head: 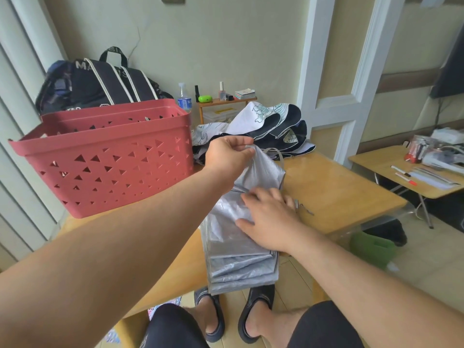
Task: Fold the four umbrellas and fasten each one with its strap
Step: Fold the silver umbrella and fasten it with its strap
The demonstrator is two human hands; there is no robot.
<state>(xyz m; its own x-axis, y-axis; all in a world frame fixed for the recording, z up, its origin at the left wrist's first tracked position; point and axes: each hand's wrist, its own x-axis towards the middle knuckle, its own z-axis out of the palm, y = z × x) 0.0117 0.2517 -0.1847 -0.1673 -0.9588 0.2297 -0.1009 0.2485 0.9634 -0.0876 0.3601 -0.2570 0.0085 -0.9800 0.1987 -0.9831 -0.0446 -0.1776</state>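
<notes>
A silver-grey umbrella lies collapsed along the wooden table, its pleated canopy hanging over the near edge. My left hand pinches the canopy fabric at the far end and lifts it. My right hand lies flat on the middle of the canopy, fingers spread, pressing it down. A grey loop, either strap or handle cord, shows past the lifted fabric. A second umbrella, dark blue and white with a printed pattern, lies loose and unfolded at the table's far end.
A red perforated basket stands on the table's left side, with dark bags behind it. A small shelf with bottles is at the wall. A second desk with pens is on the right. My sandalled feet are below.
</notes>
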